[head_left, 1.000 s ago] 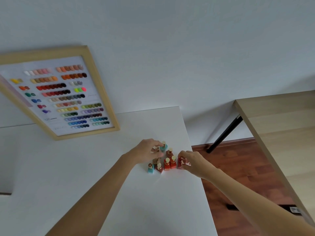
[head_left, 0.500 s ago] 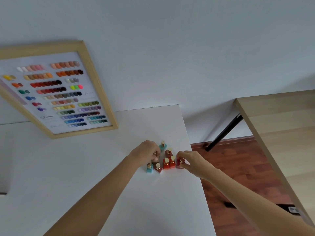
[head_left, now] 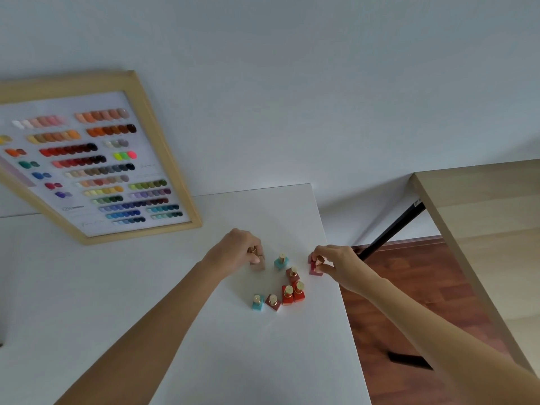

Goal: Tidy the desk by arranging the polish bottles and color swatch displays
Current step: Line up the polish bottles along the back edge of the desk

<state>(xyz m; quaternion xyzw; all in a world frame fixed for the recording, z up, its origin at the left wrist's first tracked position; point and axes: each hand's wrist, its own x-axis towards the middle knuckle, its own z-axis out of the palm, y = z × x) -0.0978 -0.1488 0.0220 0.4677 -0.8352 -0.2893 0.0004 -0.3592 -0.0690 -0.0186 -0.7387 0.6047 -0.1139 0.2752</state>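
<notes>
**Hand and bottle positions on the white tabletop**

The left hand (head_left: 238, 252) is closed on a small square beige polish bottle with a gold cap (head_left: 258, 263), fingers wrapped over the cap; the bottle base rests on the white tabletop (head_left: 122, 290). The right hand (head_left: 339, 263) is pinched on the gold cap of a dark red square polish bottle (head_left: 315, 268), which stands near the right edge of the tabletop. A second reddish bottle appears just behind it; whether the two touch cannot be determined.

Between the two hands stands a turquoise square polish bottle with a gold cap (head_left: 281, 261), apart from both. Nearer the right hand, and closer to the person, is a brownish-red polish bottle (head_left: 292, 274). Closer still, two bright red polish bottles (head_left: 293, 293) stand side by side, touching. Toward the left-hand side of these, a dusky red polish bottle (head_left: 273, 302) and a second light blue polish bottle (head_left: 257, 303) stand just beside each other.

Beyond the left hand, well apart from it, a wood-framed colour swatch display board (head_left: 96, 168) leans against the wall, its lower edge on the tabletop.
</notes>
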